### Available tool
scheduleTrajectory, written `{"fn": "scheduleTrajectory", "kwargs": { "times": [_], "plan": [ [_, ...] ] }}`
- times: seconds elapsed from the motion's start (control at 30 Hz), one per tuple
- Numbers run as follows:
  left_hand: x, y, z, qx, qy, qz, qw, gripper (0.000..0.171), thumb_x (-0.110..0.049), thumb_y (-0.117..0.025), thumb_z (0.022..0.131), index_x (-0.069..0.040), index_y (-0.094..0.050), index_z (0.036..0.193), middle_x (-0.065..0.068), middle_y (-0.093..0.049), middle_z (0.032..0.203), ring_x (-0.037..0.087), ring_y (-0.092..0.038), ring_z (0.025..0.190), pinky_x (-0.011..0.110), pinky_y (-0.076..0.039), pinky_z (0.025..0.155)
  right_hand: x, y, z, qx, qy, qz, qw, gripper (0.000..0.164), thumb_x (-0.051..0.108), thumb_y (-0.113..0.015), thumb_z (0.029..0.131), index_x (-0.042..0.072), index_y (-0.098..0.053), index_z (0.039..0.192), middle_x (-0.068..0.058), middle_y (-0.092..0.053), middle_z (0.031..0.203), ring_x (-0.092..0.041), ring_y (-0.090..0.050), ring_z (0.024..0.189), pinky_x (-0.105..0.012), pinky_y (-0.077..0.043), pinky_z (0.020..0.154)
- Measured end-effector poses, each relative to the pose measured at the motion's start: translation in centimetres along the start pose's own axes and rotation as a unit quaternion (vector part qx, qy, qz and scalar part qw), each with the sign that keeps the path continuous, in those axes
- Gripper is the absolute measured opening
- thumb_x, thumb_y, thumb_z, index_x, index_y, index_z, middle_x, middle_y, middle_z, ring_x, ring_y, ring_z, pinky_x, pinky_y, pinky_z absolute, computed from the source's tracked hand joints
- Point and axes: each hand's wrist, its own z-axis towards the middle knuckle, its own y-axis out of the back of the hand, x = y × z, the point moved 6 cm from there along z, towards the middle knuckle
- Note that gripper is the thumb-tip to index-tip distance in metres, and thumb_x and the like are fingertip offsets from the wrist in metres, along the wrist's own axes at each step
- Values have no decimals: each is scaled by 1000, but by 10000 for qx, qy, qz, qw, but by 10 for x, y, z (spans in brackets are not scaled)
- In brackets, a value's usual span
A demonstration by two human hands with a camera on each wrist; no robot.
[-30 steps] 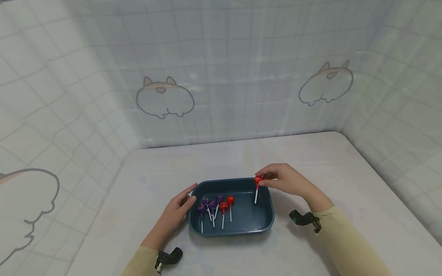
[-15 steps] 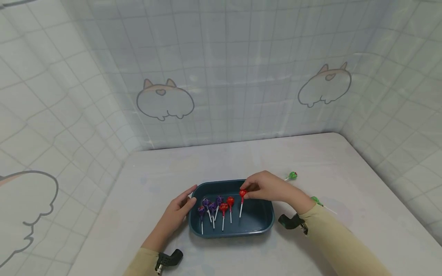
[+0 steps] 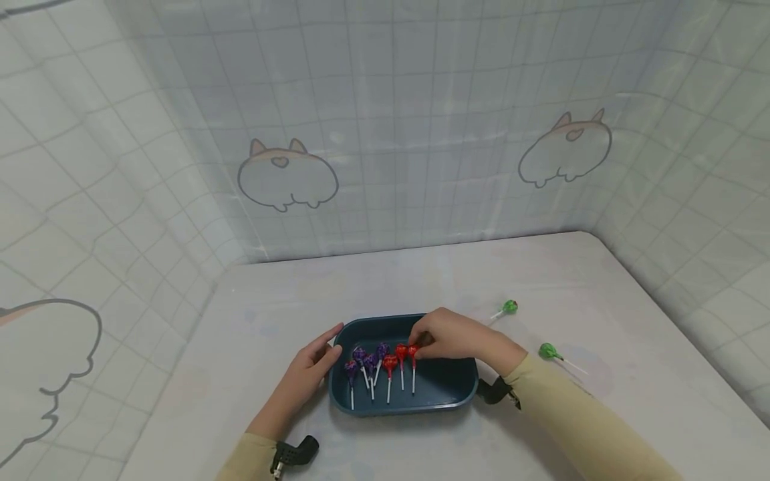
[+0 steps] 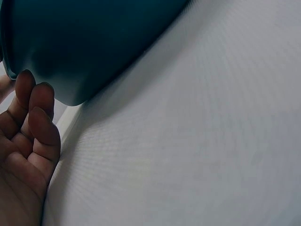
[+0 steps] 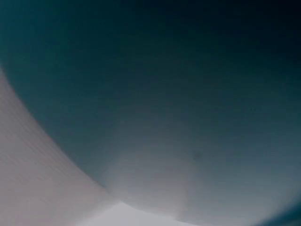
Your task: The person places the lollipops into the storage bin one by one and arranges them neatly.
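Observation:
In the head view, my right hand [image 3: 452, 335] pinches a red lollipop [image 3: 413, 363] by its wrapped head, low over the dark teal tray [image 3: 404, 409]. The white stick points toward me. To its left, two other red lollipops [image 3: 390, 364] lie in the tray beside several purple lollipops [image 3: 369, 363]. My left hand [image 3: 305, 369] rests against the tray's left side, thumb at the rim. The left wrist view shows its fingers [image 4: 43, 127] loosely bent by the tray's outer wall. Only the tray wall [image 5: 155, 108] and table fill the right wrist view; the right hand is hidden there.
Two green lollipops lie on the white tabletop to the tray's right, one farther back [image 3: 509, 306] and one near my right forearm [image 3: 548, 351]. A pale grid-patterned sheet [image 3: 409, 167] surrounds the table at the back and sides.
My right hand has carried the red lollipop left and down, from the tray's right rim to beside the other red ones. The green lollipops have come into view. My left hand stays in place.

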Motion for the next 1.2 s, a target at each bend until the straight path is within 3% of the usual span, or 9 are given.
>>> {"fn": "scheduleTrajectory", "kwargs": {
  "times": [0.33,0.5,0.7,1.2],
  "plan": [
    [4,0,0,-43,126,73,9999,47,-35,-57,101,-28,-49,147,7,-56,81,23,-52,66,30,-44,55,3,-8,6,124,-73,-199,9997,14,18,-80,85,13,-76,97,8,-70,90,2,-63,77,-22,-51,71],
    [-11,0,-4,20,218,134,9997,47,-32,-57,102,-24,-48,147,7,-56,80,27,-52,68,29,-44,57,1,-12,8,134,-75,-350,9993,13,20,-81,84,14,-76,95,9,-70,90,3,-63,78,-22,-51,72],
    [-29,2,-9,34,79,51,10000,48,-31,-58,102,-18,-50,147,6,-55,79,22,-51,66,29,-44,57,-2,-17,11,157,-63,-412,9990,11,21,-81,84,17,-76,93,13,-68,88,4,-62,78,-20,-51,71],
    [-30,1,-8,-4,142,73,9999,47,-27,-58,102,-20,-49,147,7,-55,81,15,-49,65,29,-43,57,-3,-20,12,24,-105,-291,9995,14,26,-81,85,20,-74,95,15,-68,88,5,-62,78,-20,-51,72]
  ]
}}
